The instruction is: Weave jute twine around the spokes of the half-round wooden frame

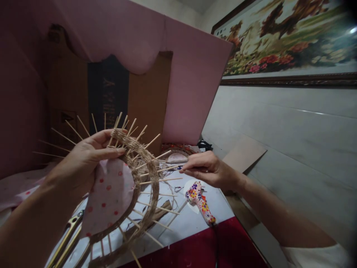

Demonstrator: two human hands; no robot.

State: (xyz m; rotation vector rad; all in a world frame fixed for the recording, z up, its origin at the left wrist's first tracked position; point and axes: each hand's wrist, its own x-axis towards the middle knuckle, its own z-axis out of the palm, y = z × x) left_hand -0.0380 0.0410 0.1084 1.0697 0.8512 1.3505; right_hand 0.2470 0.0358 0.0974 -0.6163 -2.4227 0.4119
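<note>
My left hand [89,154] pinches the upper rim of a round woven twine piece [154,186], thumb in front and fingers behind. Thin wooden sticks [150,140] radiate from it, with one twine band near the centre and another farther out. Inside the inner ring is white cloth with red dots [111,197]. To the right, my right hand [208,169] is closed, its fingertips pressed together by the tip of one stick. Whether they grip that stick or a strand is too small to tell. Loose twine lies behind the piece.
A flower-patterned glue gun [199,201] lies on the white table covering [178,232], its cord running over red cloth [234,242]. Gold-handled scissors [67,238] are at lower left. Behind stand a cardboard box [149,96] and pink panel [192,85]; a framed picture [292,44] hangs right.
</note>
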